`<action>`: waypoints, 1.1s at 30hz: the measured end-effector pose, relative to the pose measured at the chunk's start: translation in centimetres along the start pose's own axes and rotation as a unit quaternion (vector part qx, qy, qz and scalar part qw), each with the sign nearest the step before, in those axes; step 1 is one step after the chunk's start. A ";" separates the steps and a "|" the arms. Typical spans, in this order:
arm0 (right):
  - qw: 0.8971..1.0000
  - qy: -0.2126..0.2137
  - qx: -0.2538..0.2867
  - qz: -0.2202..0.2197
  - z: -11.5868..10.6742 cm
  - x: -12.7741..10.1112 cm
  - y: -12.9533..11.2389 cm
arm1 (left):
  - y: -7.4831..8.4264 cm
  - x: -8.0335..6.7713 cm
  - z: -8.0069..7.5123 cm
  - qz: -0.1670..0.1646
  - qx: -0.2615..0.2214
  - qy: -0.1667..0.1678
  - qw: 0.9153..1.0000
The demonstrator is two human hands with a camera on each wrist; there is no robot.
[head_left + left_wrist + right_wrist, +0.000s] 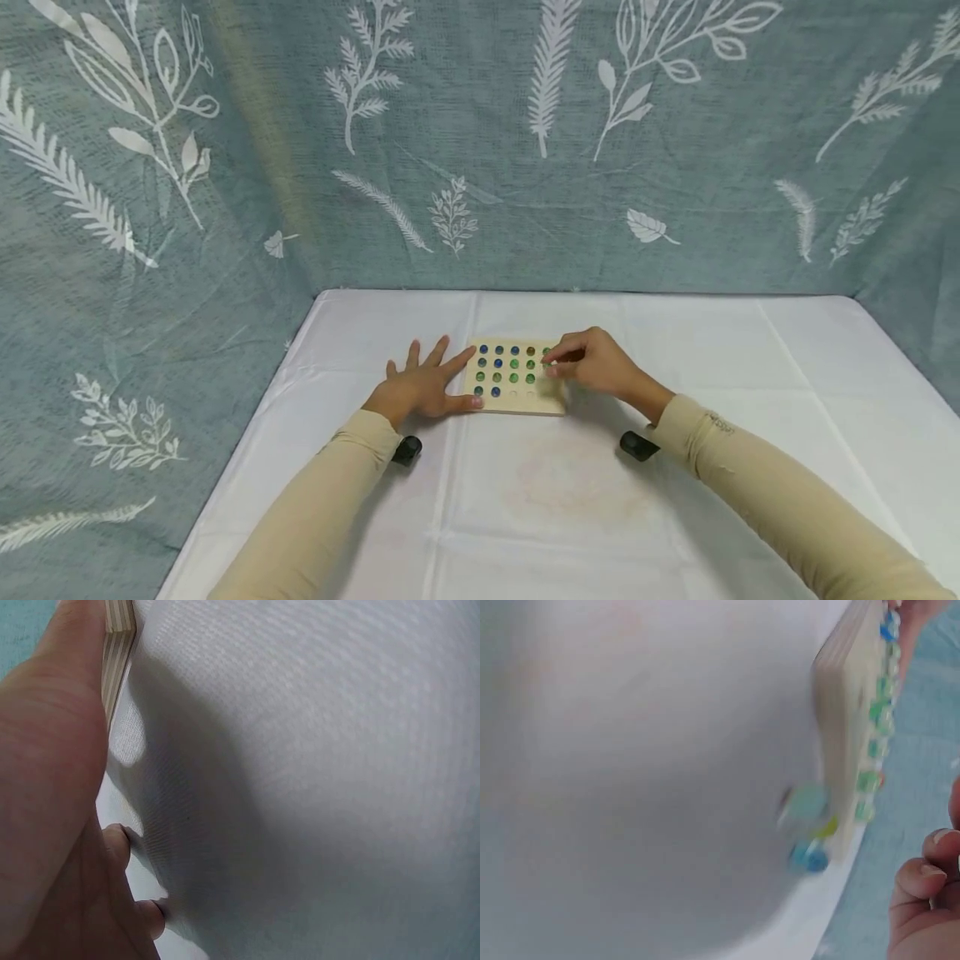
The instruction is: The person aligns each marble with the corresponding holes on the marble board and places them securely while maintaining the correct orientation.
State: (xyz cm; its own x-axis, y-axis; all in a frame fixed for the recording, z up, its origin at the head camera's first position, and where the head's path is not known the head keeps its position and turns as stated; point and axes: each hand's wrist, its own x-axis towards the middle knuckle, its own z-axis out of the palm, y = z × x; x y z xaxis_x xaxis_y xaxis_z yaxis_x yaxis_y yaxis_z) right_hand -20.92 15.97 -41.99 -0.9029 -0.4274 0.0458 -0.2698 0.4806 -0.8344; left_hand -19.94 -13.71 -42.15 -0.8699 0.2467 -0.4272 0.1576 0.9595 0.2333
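A pale wooden board [525,406] lies on the table, with rows of blue, green and amber glass marbles [513,364] set in its holes. My left hand [423,387] spreads flat at the board's left side, its index finger and thumb touching the edge. Over the board's right side, my right hand [596,362] has its fingers bent and pinches a green marble at the fingertips, mostly hidden by the fingers. In the right wrist view its curled fingers [922,881] are above the board. Loose marbles [810,855] show blurred on the cloth beside the board's edge.
A white cloth [570,517] covers the table. In the board's front row, bare holes [522,393] show to the right of two blue marbles. A teal curtain with white leaf prints [480,167] hangs behind the table and along its left side.
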 end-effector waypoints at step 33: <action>0.992 -0.031 -0.106 0.057 -3.2 -1.3 5.1 | -0.4 0.7 0.2 0.019 0.014 -0.001 1.000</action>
State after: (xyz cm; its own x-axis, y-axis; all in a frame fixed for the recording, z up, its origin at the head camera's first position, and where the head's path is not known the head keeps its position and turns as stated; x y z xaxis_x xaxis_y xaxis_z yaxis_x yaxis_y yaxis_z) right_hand -22.19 21.45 -44.48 -0.9114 -0.4033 -0.0819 -0.2368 0.6768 -0.6971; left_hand -20.52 -13.87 -42.70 -0.8620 0.2840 -0.4198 0.2045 0.9527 0.2246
